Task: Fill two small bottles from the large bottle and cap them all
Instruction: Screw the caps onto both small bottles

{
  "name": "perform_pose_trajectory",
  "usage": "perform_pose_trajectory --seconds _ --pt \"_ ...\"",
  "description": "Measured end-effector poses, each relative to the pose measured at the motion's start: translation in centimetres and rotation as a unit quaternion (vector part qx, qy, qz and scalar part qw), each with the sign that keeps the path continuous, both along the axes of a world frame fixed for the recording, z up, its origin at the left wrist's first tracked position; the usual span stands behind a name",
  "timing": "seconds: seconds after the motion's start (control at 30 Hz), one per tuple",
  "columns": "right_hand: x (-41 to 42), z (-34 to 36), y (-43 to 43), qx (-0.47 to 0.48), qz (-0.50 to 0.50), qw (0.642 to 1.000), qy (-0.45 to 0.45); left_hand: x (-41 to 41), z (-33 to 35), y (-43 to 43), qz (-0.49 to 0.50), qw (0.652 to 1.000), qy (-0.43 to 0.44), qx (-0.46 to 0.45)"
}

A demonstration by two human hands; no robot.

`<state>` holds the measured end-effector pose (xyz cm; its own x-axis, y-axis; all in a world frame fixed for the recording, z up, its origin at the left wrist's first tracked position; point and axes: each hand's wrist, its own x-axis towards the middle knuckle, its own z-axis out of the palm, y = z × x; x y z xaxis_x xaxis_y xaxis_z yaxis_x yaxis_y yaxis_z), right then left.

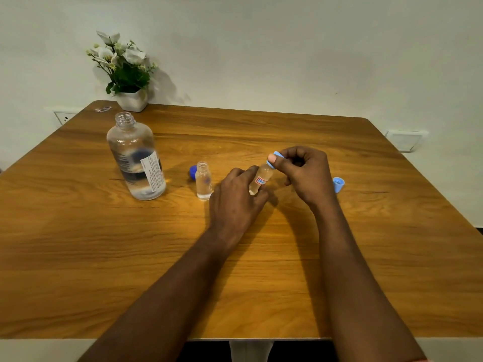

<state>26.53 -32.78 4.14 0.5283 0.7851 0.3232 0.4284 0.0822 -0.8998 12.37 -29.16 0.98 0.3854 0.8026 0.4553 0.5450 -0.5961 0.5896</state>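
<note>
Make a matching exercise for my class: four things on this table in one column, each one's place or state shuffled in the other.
Things
1 large bottle
2 held small bottle
3 dark blue cap
4 flower pot

Place or state
a behind the open small bottle
b at the far left corner
c tilted, light blue cap at its mouth
d standing, no cap

Pairs: 1-d, 2-c, 3-a, 4-b

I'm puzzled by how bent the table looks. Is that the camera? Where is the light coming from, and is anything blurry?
Head view: the wide lens bows the edges of the wooden table; shadows of the white flowers and the large bottle fall rightward, suggesting light from the left; the large bottle's label looks smeared; a pale sheen lies mid-table.
</note>
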Motion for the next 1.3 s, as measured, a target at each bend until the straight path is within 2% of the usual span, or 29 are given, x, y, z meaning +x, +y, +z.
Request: perform_pose_trajectory --seconds 0.13,0.27,0.6,0.77,1.03,1.17,1.3 --pt "-0.34 0.09 -0.14 0.008 -0.018 1.000 0.015 0.06 -0.16 0.03 0.003 1.000 -0.006 0.000" --pt "0.21 0.27 -0.26 0.045 -0.014 0.996 0.071 0.09 -0.26 0.08 0.000 1.000 -0.007 -0.012" --pt "-0.06 0.05 -0.12 0.025 -0.005 1.000 0.012 0.07 -0.29 0.02 0.001 1.000 0.005 -0.020" --pt "0.12 0.18 -0.19 0.048 -0.008 0.996 0.076 0.02 -0.31 -0.01 -0.001 1.000 0.008 -0.020" --pt "-0.18 0.16 -0.14 0.034 0.005 0.999 0.040 0.05 -0.38 0.01 -0.001 1.000 0.013 -0.018" --pt "-0.14 0.30 -0.27 0.038 0.000 0.996 0.086 0.06 -0.45 0.06 0.001 1.000 0.013 -0.011" --pt "-0.10 0.49 -0.30 0.036 0.014 0.996 0.078 -0.03 -0.44 0.11 -0.002 1.000 0.009 -0.016"
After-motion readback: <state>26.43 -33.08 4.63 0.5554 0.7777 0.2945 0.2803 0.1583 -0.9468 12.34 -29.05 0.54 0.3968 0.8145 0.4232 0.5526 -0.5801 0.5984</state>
